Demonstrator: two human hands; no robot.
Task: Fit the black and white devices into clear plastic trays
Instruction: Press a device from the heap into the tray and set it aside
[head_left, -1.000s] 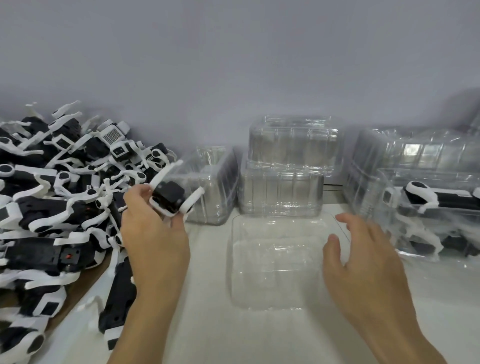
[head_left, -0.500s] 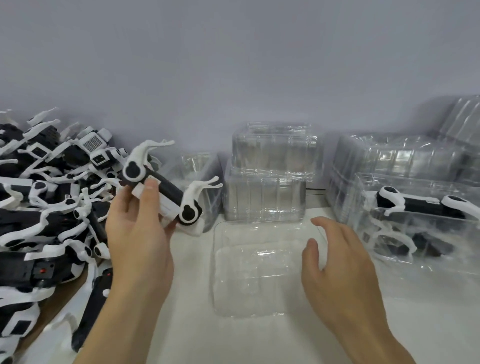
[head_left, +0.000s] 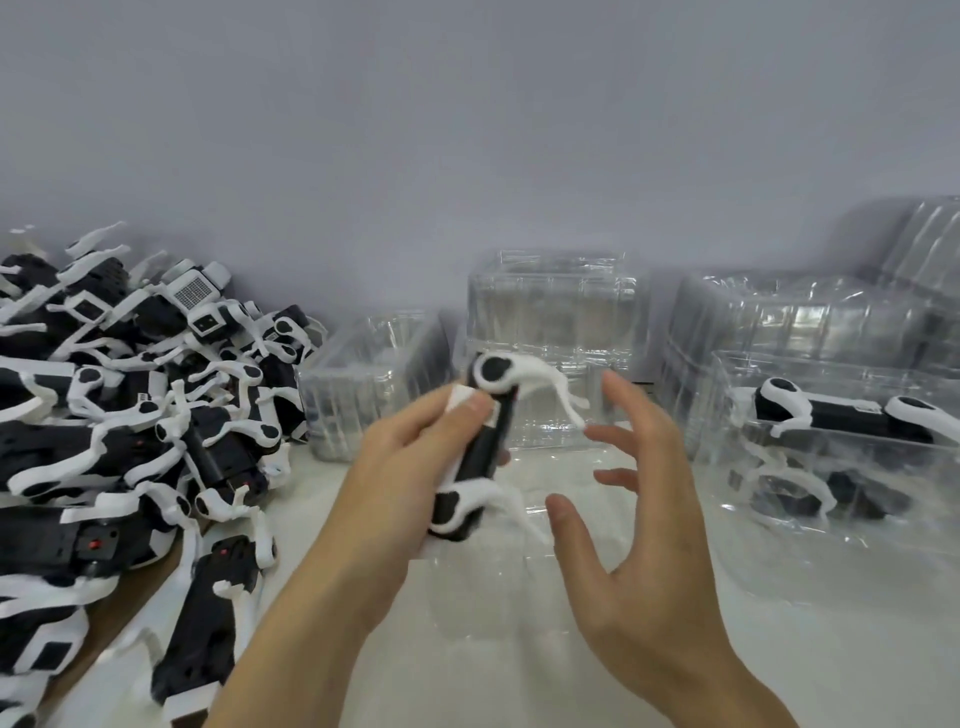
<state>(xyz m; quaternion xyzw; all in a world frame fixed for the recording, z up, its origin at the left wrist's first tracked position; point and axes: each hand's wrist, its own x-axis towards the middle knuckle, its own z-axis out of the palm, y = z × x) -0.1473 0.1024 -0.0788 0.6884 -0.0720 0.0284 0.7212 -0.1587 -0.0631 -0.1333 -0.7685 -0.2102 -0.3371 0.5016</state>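
Transfer step: left hand (head_left: 400, 483) grips one device (head_left: 480, 452) above the empty tray (head_left: 519, 587). Right hand (head_left: 644, 551), fingers spread, holds nothing. Next: seat it squarely.

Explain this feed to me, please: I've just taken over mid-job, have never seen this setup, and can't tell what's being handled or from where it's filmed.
There is no machine here: a person works with bare hands, filmed by one wide-angle camera on their head, looking forward and down.

The left hand grips a black and white device, a dark body with white curved limbs. The right hand is open beside it, fingers spread, holding nothing.

Under the hands lies an empty clear tray on the pale table. At the left is a pile of devices. Along the wall stand stacked clear trays. At the right, a filled tray already holds devices.
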